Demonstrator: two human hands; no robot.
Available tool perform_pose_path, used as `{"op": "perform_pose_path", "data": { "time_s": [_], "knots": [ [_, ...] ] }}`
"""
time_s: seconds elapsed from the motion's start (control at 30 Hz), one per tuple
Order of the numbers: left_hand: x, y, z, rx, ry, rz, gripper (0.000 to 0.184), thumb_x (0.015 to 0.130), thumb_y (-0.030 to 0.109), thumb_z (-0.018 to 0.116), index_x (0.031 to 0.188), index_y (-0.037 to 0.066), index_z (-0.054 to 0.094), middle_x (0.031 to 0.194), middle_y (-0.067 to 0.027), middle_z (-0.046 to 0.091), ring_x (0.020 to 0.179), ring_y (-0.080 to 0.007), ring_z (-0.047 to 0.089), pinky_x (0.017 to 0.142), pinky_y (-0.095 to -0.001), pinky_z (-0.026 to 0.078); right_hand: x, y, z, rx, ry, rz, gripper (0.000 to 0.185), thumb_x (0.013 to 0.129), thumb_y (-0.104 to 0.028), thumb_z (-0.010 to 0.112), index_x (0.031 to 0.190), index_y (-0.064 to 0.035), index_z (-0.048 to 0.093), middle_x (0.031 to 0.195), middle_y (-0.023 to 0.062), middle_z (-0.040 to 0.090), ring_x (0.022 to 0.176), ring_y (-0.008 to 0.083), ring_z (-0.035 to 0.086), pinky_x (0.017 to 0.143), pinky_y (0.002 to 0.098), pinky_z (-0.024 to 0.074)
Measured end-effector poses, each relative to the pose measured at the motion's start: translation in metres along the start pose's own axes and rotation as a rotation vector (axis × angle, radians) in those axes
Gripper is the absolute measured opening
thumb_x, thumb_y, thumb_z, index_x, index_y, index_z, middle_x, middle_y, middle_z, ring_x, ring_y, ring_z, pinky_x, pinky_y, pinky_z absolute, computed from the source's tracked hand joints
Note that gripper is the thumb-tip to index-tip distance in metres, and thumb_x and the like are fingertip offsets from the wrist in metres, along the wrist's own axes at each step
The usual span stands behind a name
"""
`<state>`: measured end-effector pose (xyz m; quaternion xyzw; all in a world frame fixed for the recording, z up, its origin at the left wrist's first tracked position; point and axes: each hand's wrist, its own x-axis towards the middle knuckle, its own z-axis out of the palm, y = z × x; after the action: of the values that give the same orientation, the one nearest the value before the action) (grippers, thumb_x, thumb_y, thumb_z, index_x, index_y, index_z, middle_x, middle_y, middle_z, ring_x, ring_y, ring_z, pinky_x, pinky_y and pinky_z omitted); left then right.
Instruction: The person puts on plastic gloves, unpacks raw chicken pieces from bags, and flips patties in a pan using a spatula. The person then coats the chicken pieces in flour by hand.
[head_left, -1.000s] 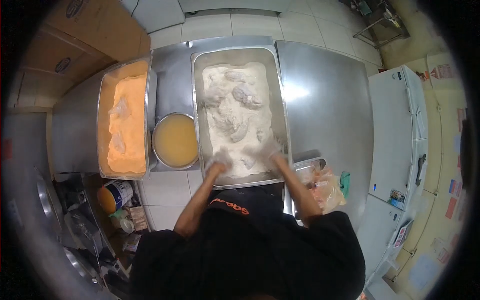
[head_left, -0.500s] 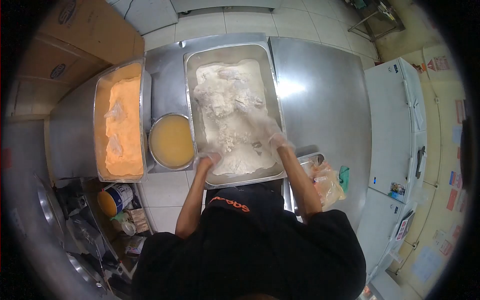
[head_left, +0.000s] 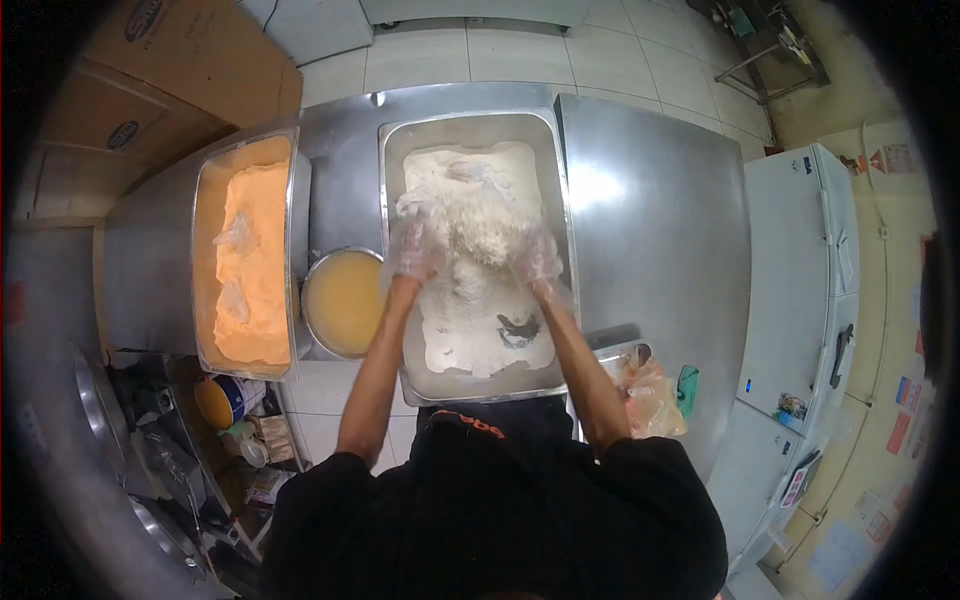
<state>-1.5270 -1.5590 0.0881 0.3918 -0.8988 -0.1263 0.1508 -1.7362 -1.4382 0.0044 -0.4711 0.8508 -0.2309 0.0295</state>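
Note:
A deep metal tray (head_left: 480, 384) holds white flour (head_left: 465, 335), with flour-coated pieces (head_left: 482, 240) heaped in its middle. My left hand (head_left: 415, 250), in a clear plastic glove, is at the left side of this heap. On the opposite side, my right hand (head_left: 537, 257), gloved the same way, touches the heap's right edge. Motion blur and flour hide the fingers of both hands, so their grip does not show. One more coated lump (head_left: 464, 171) lies toward the far end of the tray. Bare metal shows through the flour near the front right.
Left of the tray stands a round bowl of yellowish liquid (head_left: 344, 302). Beyond it is a metal pan (head_left: 294, 350) of orange powder with two plastic bags on it. A plastic bag (head_left: 655, 400) lies at the right front. Cardboard boxes (head_left: 190, 60) stand back left, a white refrigerator (head_left: 790, 280) right.
Both hands have moved forward from the near part of the tray to either side of the coated pieces. The pieces are bunched together, and more bare metal shows at the front right.

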Motion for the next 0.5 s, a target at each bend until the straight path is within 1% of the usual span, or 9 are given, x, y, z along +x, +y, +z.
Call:
{"op": "perform_pose_path", "data": {
  "time_s": [0.07, 0.13, 0.17, 0.2, 0.27, 0.33, 0.37, 0.43, 0.5],
  "knots": [
    [0.033, -0.033, 0.005, 0.089, -0.029, 0.048, 0.037, 0.083, 0.027, 0.053, 0.106, 0.0, 0.064, 0.099, -0.0195, 0.067, 0.102, -0.0337, 0.061, 0.101, -0.0435, 0.04, 0.07, -0.062, -0.062, -0.047, -0.246, 0.12, 0.025, 0.093, -0.024, 0.053, 0.104, -0.003, 0.061, 0.072, 0.0061, 0.063, 0.067, 0.0235, 0.062, 0.061, 0.031, 0.0513],
    [0.046, -0.076, 0.048, 0.075, -0.212, 0.03, 0.037, 0.083, 0.029, 0.054, 0.105, 0.003, 0.066, 0.102, -0.0186, 0.067, 0.102, -0.0343, 0.061, 0.099, -0.0439, 0.041, 0.116, -0.077, -0.077, -0.765, -0.677, -0.814, 0.028, 0.093, -0.029, 0.053, 0.107, -0.0057, 0.06, 0.074, 0.0071, 0.064, 0.066, 0.0242, 0.063, 0.057, 0.0301, 0.0503],
    [0.046, -0.101, 0.077, 0.051, -0.323, 0.007, 0.036, 0.082, 0.03, 0.054, 0.104, 0.005, 0.067, 0.104, -0.0177, 0.067, 0.103, -0.0348, 0.061, 0.097, -0.0443, 0.042, 0.129, -0.064, -0.048, -0.763, -0.671, -0.817, 0.028, 0.093, -0.029, 0.053, 0.107, -0.0057, 0.06, 0.074, 0.0071, 0.064, 0.066, 0.0242, 0.063, 0.057, 0.0301, 0.0503],
    [0.047, -0.125, 0.105, 0.029, -0.432, -0.019, 0.035, 0.081, 0.031, 0.055, 0.103, 0.008, 0.069, 0.107, -0.0167, 0.067, 0.103, -0.0353, 0.061, 0.096, -0.0447, 0.043, 0.136, -0.041, 0.002, -0.176, -0.601, -0.506, 0.027, 0.092, -0.028, 0.053, 0.107, -0.0077, 0.061, 0.078, 0.0087, 0.066, 0.071, 0.0248, 0.065, 0.06, 0.0323, 0.0506],
    [0.055, -0.117, 0.113, 0.051, -0.61, -0.159, 0.035, 0.082, 0.032, 0.054, 0.103, 0.008, 0.069, 0.107, -0.0162, 0.067, 0.103, -0.0345, 0.061, 0.095, -0.0441, 0.043, 0.151, -0.043, 0.014, 0.397, -0.5, -0.188, 0.025, 0.09, -0.027, 0.053, 0.106, -0.0097, 0.061, 0.081, 0.0103, 0.067, 0.076, 0.0255, 0.067, 0.063, 0.0344, 0.051],
    [0.035, -0.107, 0.112, 0.024, -0.679, -0.22, 0.035, 0.083, 0.033, 0.054, 0.103, 0.008, 0.069, 0.107, -0.0157, 0.067, 0.103, -0.0336, 0.061, 0.094, -0.0435, 0.044, 0.151, -0.056, 0.0, -0.273, -0.437, -1.238, 0.023, 0.086, -0.024, 0.053, 0.102, -0.0102, 0.063, 0.084, 0.0112, 0.068, 0.076, 0.0257, 0.065, 0.068, 0.0373, 0.0505],
    [0.022, -0.101, 0.105, -0.009, -0.68, -0.221, 0.035, 0.083, 0.034, 0.054, 0.103, 0.009, 0.069, 0.107, -0.0154, 0.067, 0.102, -0.0332, 0.062, 0.094, -0.0432, 0.044, 0.152, -0.071, -0.022, -0.264, -0.436, -1.237, 0.023, 0.086, -0.024, 0.053, 0.102, -0.0102, 0.063, 0.084, 0.0112, 0.068, 0.076, 0.0257, 0.065, 0.068, 0.0373, 0.0505],
    [0.0, -0.089, 0.087, -0.081, -0.684, -0.2, 0.036, 0.084, 0.035, 0.053, 0.103, 0.009, 0.068, 0.108, -0.0149, 0.067, 0.102, -0.0324, 0.062, 0.093, -0.0426, 0.045, 0.153, -0.098, -0.056, -0.163, -1.055, -0.748, 0.026, 0.081, -0.027, 0.056, 0.097, -0.0077, 0.063, 0.087, 0.012, 0.068, 0.076, 0.0251, 0.065, 0.068, 0.0367, 0.0496],
    [-0.003, -0.088, 0.065, -0.155, -0.682, -0.187, 0.036, 0.085, 0.036, 0.053, 0.103, 0.009, 0.068, 0.108, -0.0144, 0.067, 0.102, -0.0315, 0.062, 0.093, -0.042, 0.045, 0.177, -0.086, -0.027, -0.053, -1.081, -0.748, 0.03, 0.079, -0.032, 0.059, 0.093, -0.006, 0.064, 0.087, 0.0136, 0.068, 0.076, 0.0253, 0.065, 0.069, 0.038, 0.0499]
  ]
}}
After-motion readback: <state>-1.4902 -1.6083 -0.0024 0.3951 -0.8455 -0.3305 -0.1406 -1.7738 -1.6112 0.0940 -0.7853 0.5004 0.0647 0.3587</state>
